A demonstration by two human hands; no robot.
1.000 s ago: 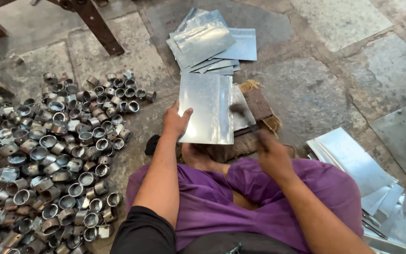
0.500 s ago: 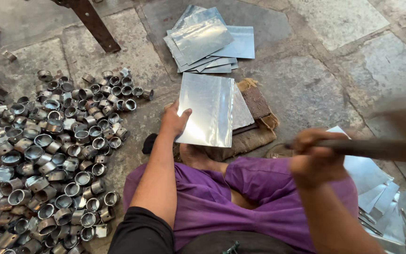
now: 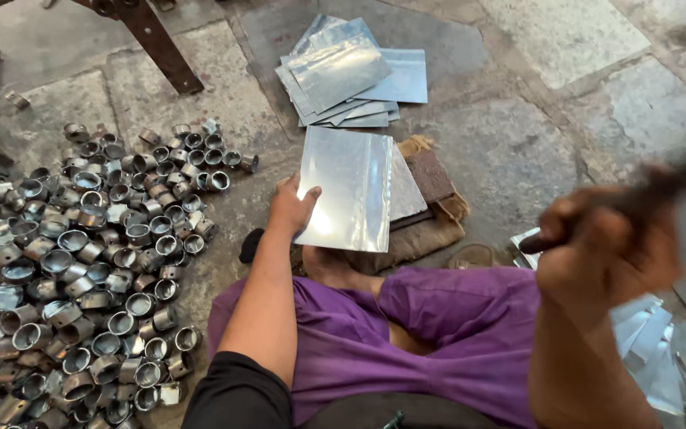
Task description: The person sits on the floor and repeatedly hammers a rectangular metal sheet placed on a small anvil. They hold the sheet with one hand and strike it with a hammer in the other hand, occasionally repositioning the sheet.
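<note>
Sheet metal: shiny rectangular sheet [image 3: 349,189] lies flat on a block in front of the crossed legs, its near left edge pinned by the left hand.
Ring heap: far left, a wide spill of short metal rings [image 3: 81,262], grey and dull-bright, open-ended, tumbled loosely on the stone floor [image 3: 518,151].
Left hand: left hand [image 3: 294,208] has its fingers spread on the sheet's edge and presses down, by the look of it to keep the sheet from shifting.
Support: coarse sacking [image 3: 422,230] and a dark rust-brown block [image 3: 430,176] sit under the sheet, probably as a firm, padded base.
Stock pile: beyond the sheet, a fanned stack of similar flat sheets [image 3: 351,75], smooth and reflective.
Clothing: purple cloth [image 3: 406,334] over the knees.
Right hand: right hand [image 3: 609,258] is raised and clenched round a dark rod-like handle [image 3: 645,199]; blurred, head of the tool out of view.
Far right: more cut sheets [image 3: 660,349] heaped by the right knee.
</note>
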